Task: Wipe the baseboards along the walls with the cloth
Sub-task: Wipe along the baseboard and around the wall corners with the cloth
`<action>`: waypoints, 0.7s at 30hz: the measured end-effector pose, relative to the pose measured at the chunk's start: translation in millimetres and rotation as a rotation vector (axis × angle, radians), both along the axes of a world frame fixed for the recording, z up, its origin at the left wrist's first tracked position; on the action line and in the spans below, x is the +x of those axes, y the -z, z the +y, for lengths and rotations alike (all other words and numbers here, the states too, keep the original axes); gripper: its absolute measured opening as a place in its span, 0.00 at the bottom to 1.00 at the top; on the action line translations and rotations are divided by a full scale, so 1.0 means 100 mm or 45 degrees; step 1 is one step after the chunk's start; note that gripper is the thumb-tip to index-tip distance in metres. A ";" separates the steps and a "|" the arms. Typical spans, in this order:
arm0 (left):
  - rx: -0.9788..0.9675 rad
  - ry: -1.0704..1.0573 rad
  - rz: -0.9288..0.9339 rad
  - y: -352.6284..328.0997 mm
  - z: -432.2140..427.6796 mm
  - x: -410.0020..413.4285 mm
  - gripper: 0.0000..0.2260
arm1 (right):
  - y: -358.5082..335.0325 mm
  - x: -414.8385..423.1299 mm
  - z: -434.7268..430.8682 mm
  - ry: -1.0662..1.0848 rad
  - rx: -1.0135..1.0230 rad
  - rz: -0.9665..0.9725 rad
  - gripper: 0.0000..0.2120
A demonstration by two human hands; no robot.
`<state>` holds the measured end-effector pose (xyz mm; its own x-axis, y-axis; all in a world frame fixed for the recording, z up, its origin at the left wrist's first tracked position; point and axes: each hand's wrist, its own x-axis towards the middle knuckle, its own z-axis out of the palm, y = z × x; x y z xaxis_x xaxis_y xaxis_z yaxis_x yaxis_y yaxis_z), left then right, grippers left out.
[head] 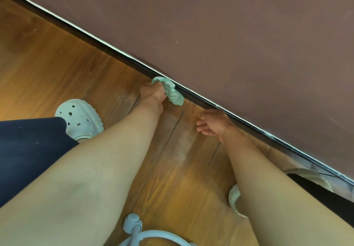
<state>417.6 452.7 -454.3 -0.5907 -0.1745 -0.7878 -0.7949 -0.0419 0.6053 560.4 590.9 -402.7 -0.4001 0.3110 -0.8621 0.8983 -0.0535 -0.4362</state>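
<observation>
— What takes up most of the view?

— A brown-maroon wall (249, 34), beyond both sets of fingers, and a wood-plank floor (47, 63) under them. The dark baseboard (199, 102) runs diagonally between the two, with a pale line along its top edge.

— And the hands?

— Both bare arms reach down towards the baseboard. The left hand (153, 93) has its fingers (160, 89) curled round a pale green ribbed cloth (171, 91). The right hand (212, 124) holds nothing, its fingers (203, 128) straight and spread, just beside the baseboard. Whether they touch the floor I cannot tell.

— Where exactly is the cloth?

— Bunched on the wall side of the left fingers, pressed against the baseboard, with its loose end trailing towards the right hand.

— Anything else?

— A dark blue ribbed garment (24, 150) and a white clog (80, 117) sit behind the left fingers, to their left. A second pale clog (234, 199) peeks out well behind the right fingers, under the forearm.
</observation>
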 end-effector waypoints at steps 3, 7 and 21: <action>-0.100 -0.069 0.017 -0.10 -0.06 -0.12 0.11 | 0.00 0.00 0.05 0.040 0.011 0.022 0.09; -0.028 0.066 0.004 0.01 0.00 0.05 0.12 | 0.03 0.04 0.07 0.028 0.002 0.030 0.10; -0.023 -0.085 0.121 0.01 0.19 0.35 0.08 | 0.05 -0.03 0.02 -0.041 -0.065 0.043 0.12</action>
<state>452.2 471.7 -455.0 -0.6491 -0.2294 -0.7252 -0.7298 -0.0811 0.6789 557.9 592.9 -407.8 -0.4385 0.2535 -0.8622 0.8846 -0.0477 -0.4639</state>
